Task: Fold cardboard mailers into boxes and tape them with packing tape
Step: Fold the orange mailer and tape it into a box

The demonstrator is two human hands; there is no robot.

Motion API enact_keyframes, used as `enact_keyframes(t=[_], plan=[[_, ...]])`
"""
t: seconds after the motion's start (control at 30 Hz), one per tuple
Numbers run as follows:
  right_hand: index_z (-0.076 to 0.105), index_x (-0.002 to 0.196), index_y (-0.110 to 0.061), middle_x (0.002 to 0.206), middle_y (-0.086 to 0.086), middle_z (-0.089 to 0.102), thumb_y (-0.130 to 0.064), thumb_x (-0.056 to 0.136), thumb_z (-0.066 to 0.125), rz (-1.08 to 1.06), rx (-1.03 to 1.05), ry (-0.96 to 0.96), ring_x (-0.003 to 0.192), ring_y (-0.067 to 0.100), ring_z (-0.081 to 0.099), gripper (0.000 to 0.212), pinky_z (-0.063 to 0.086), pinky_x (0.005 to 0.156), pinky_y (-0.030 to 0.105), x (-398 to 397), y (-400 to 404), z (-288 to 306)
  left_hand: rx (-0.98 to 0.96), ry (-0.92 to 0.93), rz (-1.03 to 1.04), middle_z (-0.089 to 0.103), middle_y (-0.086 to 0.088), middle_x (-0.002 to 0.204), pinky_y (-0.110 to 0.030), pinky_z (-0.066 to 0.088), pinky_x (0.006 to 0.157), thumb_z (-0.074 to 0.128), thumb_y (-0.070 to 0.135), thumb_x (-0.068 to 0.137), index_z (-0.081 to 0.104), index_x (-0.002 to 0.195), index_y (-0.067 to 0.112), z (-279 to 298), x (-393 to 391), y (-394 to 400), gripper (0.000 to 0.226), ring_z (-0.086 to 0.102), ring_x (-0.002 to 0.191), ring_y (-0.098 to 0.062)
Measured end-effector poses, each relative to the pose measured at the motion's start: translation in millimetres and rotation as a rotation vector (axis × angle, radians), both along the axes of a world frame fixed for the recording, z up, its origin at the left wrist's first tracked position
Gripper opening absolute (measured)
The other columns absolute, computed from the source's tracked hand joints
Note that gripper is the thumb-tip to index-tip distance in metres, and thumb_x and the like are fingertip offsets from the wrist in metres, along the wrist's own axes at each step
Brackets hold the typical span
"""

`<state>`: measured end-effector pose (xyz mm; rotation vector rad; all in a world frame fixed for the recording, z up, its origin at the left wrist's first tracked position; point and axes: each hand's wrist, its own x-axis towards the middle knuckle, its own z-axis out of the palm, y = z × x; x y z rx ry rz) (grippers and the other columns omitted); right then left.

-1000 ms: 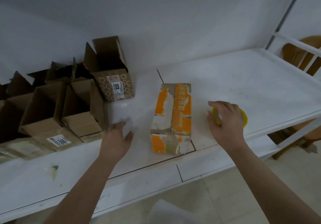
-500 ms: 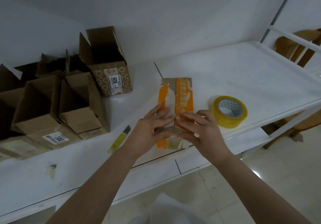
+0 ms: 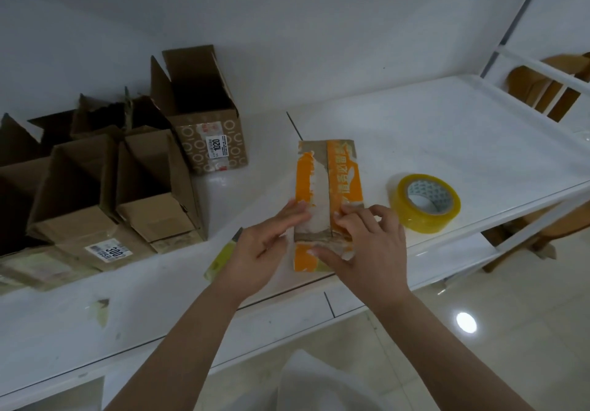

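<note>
1. Both hands have come off their spots of 1 s ago: right hand (image 3: 367,244) let go of the tape roll (image 3: 424,201), left hand (image 3: 261,251) left the bare tabletop, and both now sit on the orange box (image 3: 327,187).
2. L hand: fingers straight, pressing flat on the box's left flap near its front end. Not gripping.
3. R hand: fingers bent over the right flap, thumb down on the front face; looks like it's pressing w/ fingertips, not clamped round anything.
4. Box lies flat on the white table (image 3: 447,129), near the front edge, long axis running away from the person, seam between the 2 flaps on top. Hands cover its near end; far end is bare.
5. Handling, my guess: light, thin cardboard w/ torn old tape, stiff enough to hold shape but flaps will spring up if released. Best hold: palms on both flaps beside the seam.
6. Tape roll stands just right of the box, apart from it. Yellow cutter (image 3: 223,256) peeks out under the L wrist.
7. Open brown boxes (image 3: 153,184) crowd the left.
</note>
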<state>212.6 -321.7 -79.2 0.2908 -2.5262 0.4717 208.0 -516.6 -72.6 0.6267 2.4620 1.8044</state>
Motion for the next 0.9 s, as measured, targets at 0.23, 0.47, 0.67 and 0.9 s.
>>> enact_keyframes(t=[0.23,0.47,0.67,0.9], plan=[[0.070,0.092,-0.013,0.109,0.002,0.069,-0.067,0.074,0.057,0.018,0.003,0.024,0.102,0.037,0.056,0.059,0.046,0.078,0.043,-3.4,-2.7,-2.5,-0.197,0.017,-0.145,0.041,0.004,0.150,-0.034,0.022,0.120,0.058,-0.005,0.092,0.050,0.138,0.013,-3.5,-15.4,-23.1,0.051,0.026,0.144,-0.008],[0.070,0.096,-0.014,0.112,0.001,0.068,-0.066,0.076,0.057,0.002,-0.025,0.019,0.107,0.033,0.053,0.057,0.045,0.081,0.042,-0.7,-4.3,-6.2,-0.068,0.031,-0.051,0.054,0.001,0.138,-0.032,0.035,0.113,0.074,0.008,0.078,0.061,0.126,0.015,-6.5,-15.7,-14.2,0.051,0.048,0.132,-0.009],[0.070,0.097,-0.015,0.113,0.000,0.068,-0.067,0.078,0.051,-0.008,-0.045,0.026,0.109,0.028,0.047,0.059,0.044,0.081,0.039,-1.2,-5.2,-10.1,0.091,0.053,0.094,0.061,-0.002,0.131,-0.030,0.042,0.107,0.073,0.012,0.077,0.066,0.119,0.009,-20.2,-5.7,2.0,0.043,0.054,0.126,-0.012],[0.070,0.105,-0.015,0.117,-0.002,0.067,-0.063,0.078,0.055,0.067,-0.051,0.056,0.107,0.029,0.051,0.057,0.045,0.083,0.042,-4.8,3.8,-15.0,0.167,-0.037,0.106,0.060,0.002,0.133,-0.037,0.044,0.107,0.073,0.013,0.077,0.068,0.115,0.016,-24.7,-6.8,3.5,0.038,0.053,0.128,-0.012]])
